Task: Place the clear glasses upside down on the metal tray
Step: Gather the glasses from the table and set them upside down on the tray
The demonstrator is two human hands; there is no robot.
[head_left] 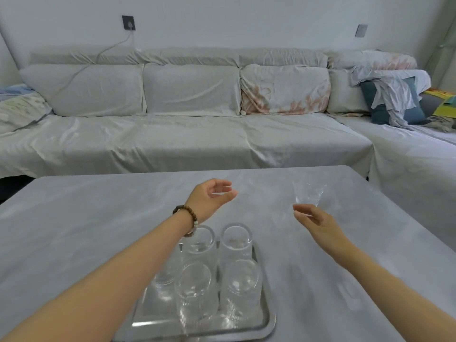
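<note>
One clear glass (308,192) stands alone on the bench (98,218), off the metal tray (267,322), and the coming move looks to turn on how it lies from the two hands. It sits on the far right of the bench, just beyond the fingertips of the right hand (318,224), which is open, empty and cupped toward it, thumb and fingers spread with a small gap left to the glass. The glass appears upright, wider at the top than at the base, so its long axis is roughly vertical and it would need turning over before it goes down on the tray. The left hand (212,197) is also open and holds nothing; it hovers above the bench beyond the tray, well apart from the lone glass, so the right hand is plainly the nearer. A bead bracelet (188,219) circles the left wrist. Counting the rest: four glasses stand plainly on the tray, two in a far row (237,241) and two in a near row (243,290), and a fifth (165,275) seems to sit at the left, partly hidden behind the left forearm, so that count is uncertain. Those on the tray look inverted, thick bases uppermost. The tray is one, at the near edge of the bench, with bare metal free at its near left.
</note>
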